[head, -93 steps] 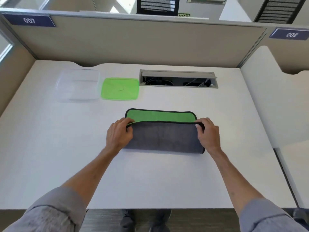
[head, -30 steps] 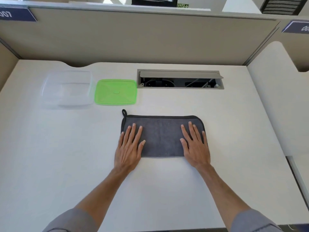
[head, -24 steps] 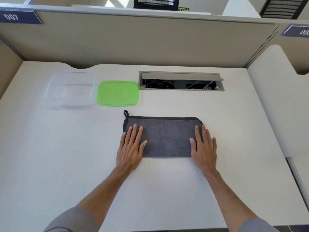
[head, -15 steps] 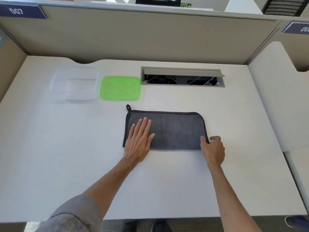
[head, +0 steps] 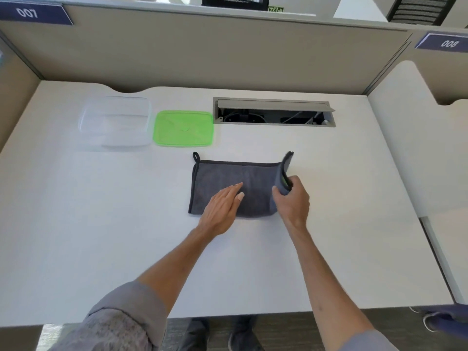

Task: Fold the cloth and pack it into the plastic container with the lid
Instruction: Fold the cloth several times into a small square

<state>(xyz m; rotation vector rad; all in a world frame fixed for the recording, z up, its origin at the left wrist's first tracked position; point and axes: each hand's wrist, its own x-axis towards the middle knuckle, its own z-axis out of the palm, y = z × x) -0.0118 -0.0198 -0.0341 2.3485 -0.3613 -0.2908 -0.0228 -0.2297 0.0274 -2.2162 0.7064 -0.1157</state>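
A grey cloth (head: 228,176) with a dark border lies folded in half on the white desk, its hanging loop at the far left corner. My right hand (head: 293,201) pinches the cloth's right end and holds it raised upright, a sliver of green showing inside. My left hand (head: 222,206) rests flat, fingers together, on the cloth's near middle. The clear plastic container (head: 115,122) stands open at the far left. Its green lid (head: 183,128) lies flat just right of it.
The white desk (head: 101,224) has beige partition walls at the back and sides. An open cable tray (head: 273,114) is sunk into the desk behind the cloth. The desk's near edge runs below my forearms.
The cloth got folded green side in and smoothed by both hands. My right hand slid to the right end, gripped it and lifted it. My left hand shifted towards the middle.
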